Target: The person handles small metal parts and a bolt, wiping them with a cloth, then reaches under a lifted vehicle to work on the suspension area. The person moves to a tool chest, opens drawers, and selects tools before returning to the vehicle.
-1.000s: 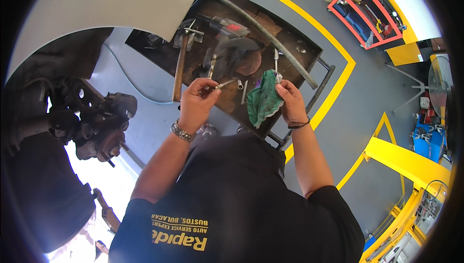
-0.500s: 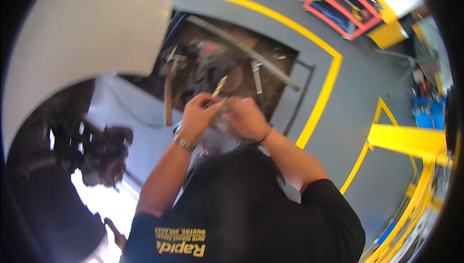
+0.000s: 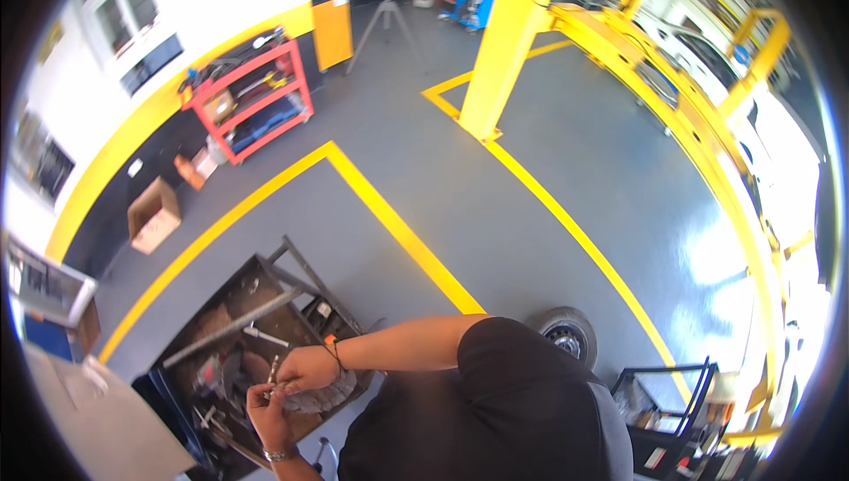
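Observation:
My left hand (image 3: pixel 270 412), low at the left, is closed around a small slender metal part (image 3: pixel 273 370), held upright. My right hand (image 3: pixel 303 366) meets it there with fingers closed at the same part. The hands are over a dark, worn metal tool cart (image 3: pixel 287 264). On it lie a long bar (image 3: pixel 221 331), a socket wrench (image 3: pixel 270 338), a power tool (image 3: pixel 210 373) and small tools. A crumpled, pale item (image 3: pixel 318 397) shows just below my right hand, too unclear to name.
A red shelved trolley (image 3: pixel 252 65), a cardboard box (image 3: pixel 155 214) and an orange cabinet (image 3: pixel 332 32) line the wall. A yellow lift post (image 3: pixel 495 65) stands beyond painted floor lines. A wheel (image 3: pixel 564 332) and black frame stand (image 3: pixel 659 375) are at the right. A fan stand (image 3: pixel 387 12) is behind.
The view has swung toward the right and up to the workshop. My right hand has come over to my left hand; the green cloth held earlier no longer shows as such.

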